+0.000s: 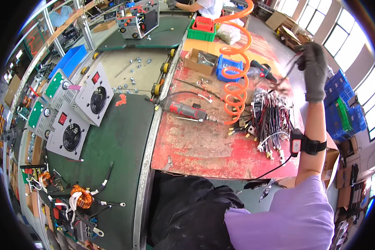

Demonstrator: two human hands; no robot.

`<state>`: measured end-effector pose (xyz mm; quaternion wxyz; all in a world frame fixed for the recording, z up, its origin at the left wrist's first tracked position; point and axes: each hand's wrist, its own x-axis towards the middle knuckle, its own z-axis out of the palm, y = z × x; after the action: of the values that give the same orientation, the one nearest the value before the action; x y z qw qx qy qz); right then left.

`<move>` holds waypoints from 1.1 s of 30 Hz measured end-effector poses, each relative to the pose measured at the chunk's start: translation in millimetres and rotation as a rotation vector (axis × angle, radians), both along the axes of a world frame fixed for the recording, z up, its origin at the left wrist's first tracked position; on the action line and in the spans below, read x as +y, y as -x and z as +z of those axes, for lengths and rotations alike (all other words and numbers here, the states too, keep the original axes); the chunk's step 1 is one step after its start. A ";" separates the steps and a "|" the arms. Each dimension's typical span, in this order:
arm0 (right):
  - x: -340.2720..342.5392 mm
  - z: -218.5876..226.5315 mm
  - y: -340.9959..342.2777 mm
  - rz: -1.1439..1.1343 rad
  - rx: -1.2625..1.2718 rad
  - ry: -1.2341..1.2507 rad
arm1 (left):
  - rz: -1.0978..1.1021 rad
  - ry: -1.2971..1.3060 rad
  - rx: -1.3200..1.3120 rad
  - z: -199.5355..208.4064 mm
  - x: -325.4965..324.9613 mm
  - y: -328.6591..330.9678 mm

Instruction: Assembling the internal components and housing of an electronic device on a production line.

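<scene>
My right hand [314, 68], in a dark grey glove, is raised at the right, its fingers closed on a dark wire lead [293, 62]. The lead hangs below the fingers, and its lower part is smeared by motion. Beneath it, a thick pile of wire harnesses [273, 116] in black, red and white lies on the red worn table [196, 154]. A black device with a strap [301, 143] sits on my right forearm, its cable running down. My left hand is not in view.
An air screwdriver [183, 109] on a coiled orange hose [236, 89] lies left of the harnesses. Behind are a blue bin [229, 68], a cardboard box [201, 61] and a power drill [262, 71]. Fan-fitted machine units [73, 133] and copper coils [82, 197] stand on the green board [116, 146].
</scene>
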<state>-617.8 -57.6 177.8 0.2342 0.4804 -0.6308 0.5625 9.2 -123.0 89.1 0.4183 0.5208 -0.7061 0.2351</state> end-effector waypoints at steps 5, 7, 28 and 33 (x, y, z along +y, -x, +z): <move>-25.3 34.2 8.1 -0.171 0.364 0.114 | -0.268 0.001 0.014 -5.4 -9.9 35.4; -42.0 44.3 21.2 -0.122 0.183 -0.248 | -0.304 -0.074 0.032 -14.0 -13.3 49.7; -72.2 32.1 -30.6 0.226 0.015 -0.148 | -0.717 -0.349 -0.006 -13.5 -18.5 150.4; -45.9 36.4 -134.7 0.481 -0.110 -0.372 | -1.076 -0.554 0.325 -21.5 -29.4 218.5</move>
<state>-483.1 -103.5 214.2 -0.0321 0.6194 -0.6028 0.5020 -209.3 -152.4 67.6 0.4296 0.2106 -0.8314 -0.2826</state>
